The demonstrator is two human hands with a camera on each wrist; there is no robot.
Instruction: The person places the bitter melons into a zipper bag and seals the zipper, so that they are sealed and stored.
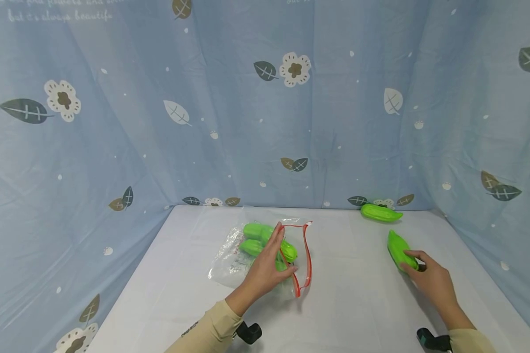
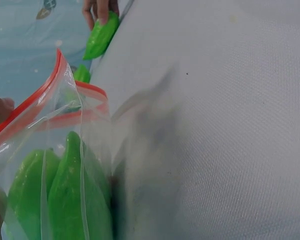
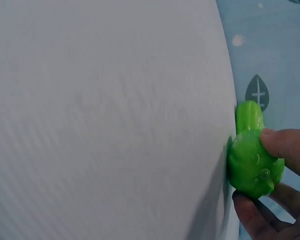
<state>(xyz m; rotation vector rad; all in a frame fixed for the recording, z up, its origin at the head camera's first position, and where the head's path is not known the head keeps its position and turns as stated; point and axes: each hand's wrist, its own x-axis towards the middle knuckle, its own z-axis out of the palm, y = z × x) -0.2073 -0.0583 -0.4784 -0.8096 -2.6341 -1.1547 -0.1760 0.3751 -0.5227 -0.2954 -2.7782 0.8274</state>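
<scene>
A clear zip bag [image 1: 224, 264] with a red-edged mouth lies on the white table, holding several bright green bitter gourds [image 1: 252, 230]. My left hand [image 1: 262, 269] rests on the bag at its mouth, fingers straight and thumb spread well apart, touching the red edge. Gourds inside show through the plastic in the left wrist view. Over to the right, my right hand [image 1: 433, 282] grips a loose bitter gourd [image 1: 396, 246] by its near end, thumb on one side and fingers on the other. In the right wrist view that gourd [image 3: 252, 162] appears end-on.
Another bitter gourd [image 1: 379, 213] lies at the table's back edge, against the blue curtain [image 1: 247, 122]. The curtain surrounds the white table [image 1: 344, 274] at the back and sides. Dark camera mounts [image 1: 249, 333] sit at both wrists.
</scene>
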